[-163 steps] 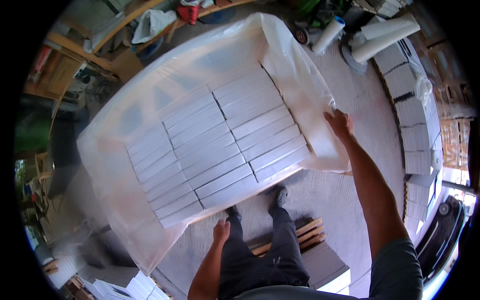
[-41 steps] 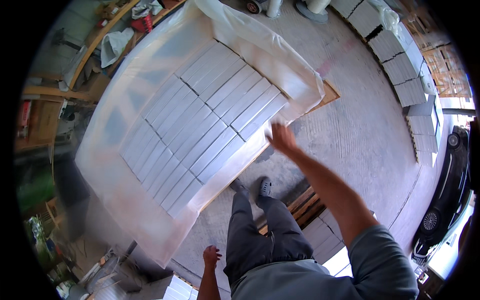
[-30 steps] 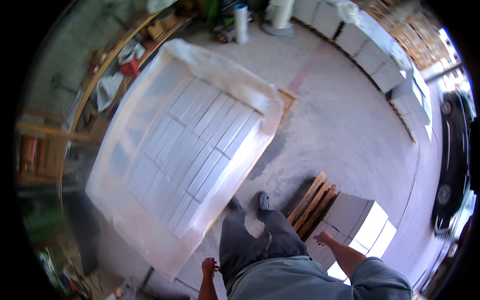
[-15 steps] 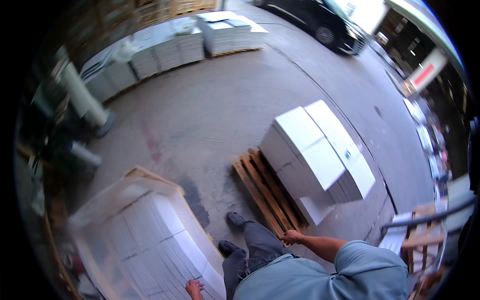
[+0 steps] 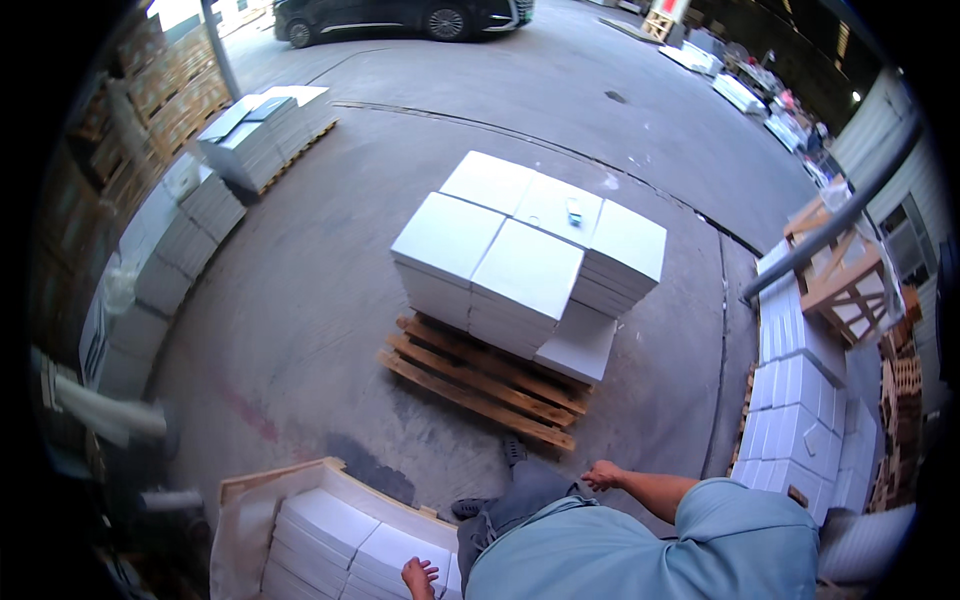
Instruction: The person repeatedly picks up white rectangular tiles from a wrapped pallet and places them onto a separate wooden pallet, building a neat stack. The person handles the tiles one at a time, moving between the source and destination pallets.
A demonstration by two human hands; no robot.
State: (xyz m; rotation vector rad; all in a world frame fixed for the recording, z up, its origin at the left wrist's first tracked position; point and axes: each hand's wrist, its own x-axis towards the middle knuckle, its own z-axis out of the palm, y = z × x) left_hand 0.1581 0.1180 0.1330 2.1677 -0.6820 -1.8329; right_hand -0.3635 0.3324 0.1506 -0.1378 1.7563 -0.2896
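Observation:
My left hand [image 5: 420, 577] hangs loose with its fingers apart, holding nothing. It is nearest to the stacked white flat slabs or boards [image 5: 318, 522] inside a wooden crate [image 5: 285, 474], and whether it touches them I cannot tell. At my right side, my right hand [image 5: 601, 476] is empty, its fingers slightly bent. Ahead of that hand stands a wooden pallet [image 5: 470, 377], its near slats bare. White block-like stacks [image 5: 520, 275] of differing heights sit on its far part. On top lies a small whitish-green object [image 5: 573, 210], too small to name.
More white stacks [image 5: 180, 225] line the left side beside a grey-white cylinder [image 5: 108, 408]. Along the right stand further white stacks [image 5: 790, 425], a wooden frame [image 5: 845, 280] and a dark slanting pole [image 5: 840, 220]. A black car [image 5: 400, 20] is parked at the far end.
My view has turned to the right, so the car, the pallet and the crate sit further left in the picture. More stacks at the right have come into sight. Both hands stay empty.

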